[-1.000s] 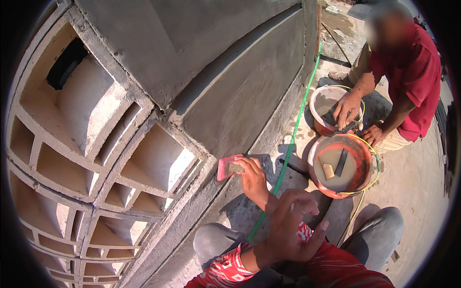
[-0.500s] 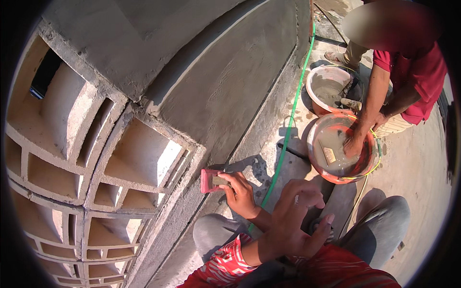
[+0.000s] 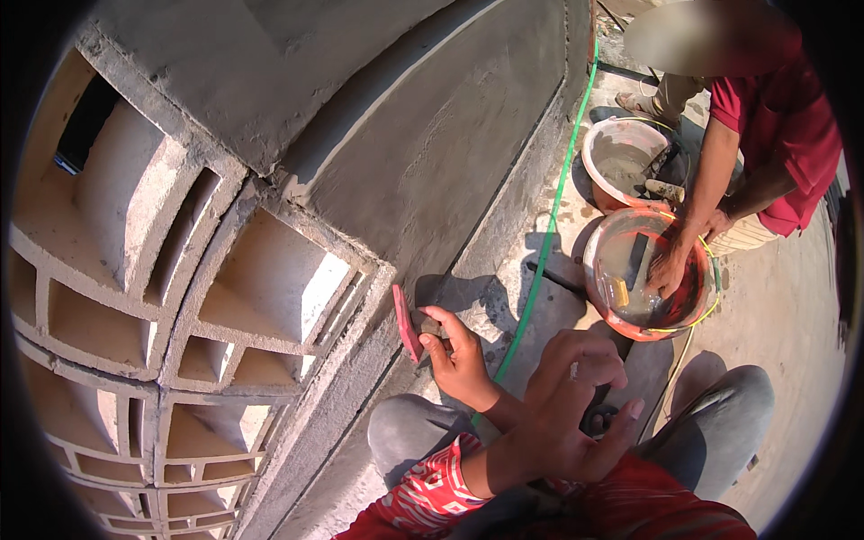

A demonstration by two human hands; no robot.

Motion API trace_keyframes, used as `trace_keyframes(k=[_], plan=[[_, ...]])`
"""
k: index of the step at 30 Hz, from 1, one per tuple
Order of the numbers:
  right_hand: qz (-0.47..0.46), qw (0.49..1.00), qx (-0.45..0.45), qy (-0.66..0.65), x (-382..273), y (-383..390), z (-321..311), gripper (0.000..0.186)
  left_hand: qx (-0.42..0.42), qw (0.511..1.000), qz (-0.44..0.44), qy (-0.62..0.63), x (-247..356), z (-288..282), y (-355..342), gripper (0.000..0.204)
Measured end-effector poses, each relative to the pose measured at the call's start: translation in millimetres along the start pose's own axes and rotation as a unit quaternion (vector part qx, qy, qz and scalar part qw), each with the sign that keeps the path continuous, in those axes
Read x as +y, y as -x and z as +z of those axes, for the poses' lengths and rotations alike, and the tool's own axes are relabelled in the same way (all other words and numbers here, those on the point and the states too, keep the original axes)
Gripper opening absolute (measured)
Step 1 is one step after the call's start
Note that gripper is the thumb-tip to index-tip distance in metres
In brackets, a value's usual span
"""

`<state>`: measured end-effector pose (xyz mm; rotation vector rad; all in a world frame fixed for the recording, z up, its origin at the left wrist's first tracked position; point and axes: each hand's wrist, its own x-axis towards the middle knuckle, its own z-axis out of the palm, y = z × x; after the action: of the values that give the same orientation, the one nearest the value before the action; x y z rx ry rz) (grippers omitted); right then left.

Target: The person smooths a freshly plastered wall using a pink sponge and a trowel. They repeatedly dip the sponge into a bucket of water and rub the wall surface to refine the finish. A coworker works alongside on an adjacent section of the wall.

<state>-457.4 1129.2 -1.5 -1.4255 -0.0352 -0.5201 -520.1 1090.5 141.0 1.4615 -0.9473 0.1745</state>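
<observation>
My right hand (image 3: 465,362) reaches across to the left, beneath my other arm. Its fingers and thumb grip the greyish block handle of a small pink plastering float (image 3: 407,324). The float's thin face is turned nearly edge-on, close to the lower corner of the grey plastered wall (image 3: 432,153); I cannot tell if it touches. Nearer to me, my left hand (image 3: 567,409) hovers above my lap with curled fingers and the thumb held apart. Nothing shows between them, and a pale smear marks one finger.
Left stands a wall of hollow concrete vent blocks (image 3: 270,279). A green hose (image 3: 540,261) runs along the wall's foot. At right a co-worker in a red shirt (image 3: 805,148) dips a hand into an orange bucket (image 3: 605,310) of murky water holding a yellow block (image 3: 619,292). Another bucket (image 3: 594,144) stands behind.
My right hand has turned the float from face-up to nearly edge-on and shifted slightly right. In the bucket, the co-worker's hand has moved and a long flat piece now shows.
</observation>
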Motion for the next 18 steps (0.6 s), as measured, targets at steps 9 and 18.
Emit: trace_keyframes(k=[9, 18], plan=[[-0.029, 0.970, 0.185, 0.159, 6, -42, 9, 0.038, -0.008, 0.999, 0.020, -0.032, 10, 3, -5, 0.035], [0.188, 0.891, -0.288, -0.295, -65, -80, -85, 0.050, -0.006, 0.988, 0.064, 0.143, 46, 44, 7, 0.031]])
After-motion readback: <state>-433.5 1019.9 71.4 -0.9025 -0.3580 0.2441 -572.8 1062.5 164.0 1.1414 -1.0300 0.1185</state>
